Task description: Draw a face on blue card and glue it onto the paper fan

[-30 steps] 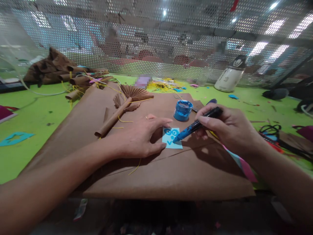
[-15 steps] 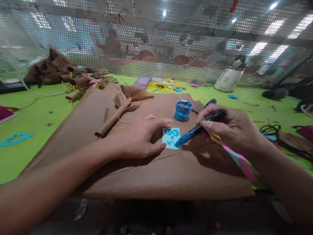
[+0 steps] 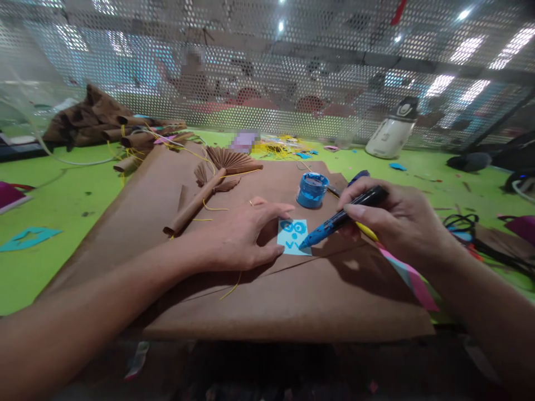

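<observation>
My left hand [image 3: 238,234] lies flat on a brown paper sheet [image 3: 267,301], its fingertips pressing the left edge of a small light-blue paper square [image 3: 293,236] with a blue face painted on it. My right hand [image 3: 393,220] grips a black-handled brush [image 3: 340,218] coated in blue paint. The brush tip touches the square's lower right part. A small open pot of blue paint [image 3: 312,189] stands just behind the square.
A rolled brown paper tube [image 3: 194,203] and pleated brown paper fans [image 3: 229,159] lie at the back left of the sheet. A white bottle [image 3: 390,133] stands far right by the mesh wall. Black cables [image 3: 463,223] and paper scraps litter the green table [image 3: 62,195].
The brush tip has shifted slightly right and down across the blue square, and more painted marks show on it. My left hand has stayed in place.
</observation>
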A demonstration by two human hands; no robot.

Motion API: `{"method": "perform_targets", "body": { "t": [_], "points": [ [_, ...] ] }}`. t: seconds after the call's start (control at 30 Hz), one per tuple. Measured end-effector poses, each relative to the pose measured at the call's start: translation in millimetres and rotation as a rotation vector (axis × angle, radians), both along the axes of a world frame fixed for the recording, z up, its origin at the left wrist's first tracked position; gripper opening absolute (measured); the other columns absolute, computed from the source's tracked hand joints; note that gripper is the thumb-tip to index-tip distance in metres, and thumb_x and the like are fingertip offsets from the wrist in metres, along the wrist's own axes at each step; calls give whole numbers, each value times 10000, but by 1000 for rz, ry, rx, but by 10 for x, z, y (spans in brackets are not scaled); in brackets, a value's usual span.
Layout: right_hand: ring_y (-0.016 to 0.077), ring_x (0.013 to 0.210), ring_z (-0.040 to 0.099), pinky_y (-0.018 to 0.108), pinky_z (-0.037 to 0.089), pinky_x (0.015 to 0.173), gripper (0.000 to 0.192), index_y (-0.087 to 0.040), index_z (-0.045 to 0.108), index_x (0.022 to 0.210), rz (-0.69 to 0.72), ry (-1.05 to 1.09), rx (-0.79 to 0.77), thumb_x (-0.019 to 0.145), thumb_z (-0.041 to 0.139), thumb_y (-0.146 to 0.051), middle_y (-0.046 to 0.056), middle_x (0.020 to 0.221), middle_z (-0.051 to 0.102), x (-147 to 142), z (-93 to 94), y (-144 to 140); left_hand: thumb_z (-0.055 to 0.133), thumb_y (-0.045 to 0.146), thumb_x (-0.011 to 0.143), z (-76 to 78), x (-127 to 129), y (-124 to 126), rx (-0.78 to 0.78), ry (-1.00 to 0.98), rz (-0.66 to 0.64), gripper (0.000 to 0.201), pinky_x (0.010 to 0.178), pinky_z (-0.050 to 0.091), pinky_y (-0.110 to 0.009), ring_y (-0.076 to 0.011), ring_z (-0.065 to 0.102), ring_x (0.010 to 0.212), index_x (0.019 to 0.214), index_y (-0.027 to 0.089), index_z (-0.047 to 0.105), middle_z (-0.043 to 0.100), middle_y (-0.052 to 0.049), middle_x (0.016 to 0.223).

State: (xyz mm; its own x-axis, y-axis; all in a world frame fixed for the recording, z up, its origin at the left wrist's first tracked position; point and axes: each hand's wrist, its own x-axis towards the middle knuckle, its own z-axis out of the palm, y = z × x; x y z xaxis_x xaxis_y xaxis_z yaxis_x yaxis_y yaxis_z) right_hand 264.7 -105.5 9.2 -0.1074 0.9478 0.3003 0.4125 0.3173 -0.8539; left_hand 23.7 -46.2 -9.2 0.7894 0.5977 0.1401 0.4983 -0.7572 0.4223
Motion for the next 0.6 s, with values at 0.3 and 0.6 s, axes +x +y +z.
{"method": "perform_targets", "body": {
  "t": [0.3,0.6],
  "points": [
    [115,491,580,231,481,470,51,-215,602,775,2,16,-14,821,622,-226,-23,582,595,-17,-3,11,569,365,839,2,-2,1,9,7,-5,537,929,427,-410,-253,540,1082,1352,292,428,564,-71,1214],
    [107,464,573,218,466,446,53,-209,603,753,-17,-19,13,794,636,-202,-29,559,587,-46,15,4,565,349,842,13,1,2,19,12,-14,534,933,423,-402,-245,528,1100,1351,283,420,567,-69,1205]
  ]
}}
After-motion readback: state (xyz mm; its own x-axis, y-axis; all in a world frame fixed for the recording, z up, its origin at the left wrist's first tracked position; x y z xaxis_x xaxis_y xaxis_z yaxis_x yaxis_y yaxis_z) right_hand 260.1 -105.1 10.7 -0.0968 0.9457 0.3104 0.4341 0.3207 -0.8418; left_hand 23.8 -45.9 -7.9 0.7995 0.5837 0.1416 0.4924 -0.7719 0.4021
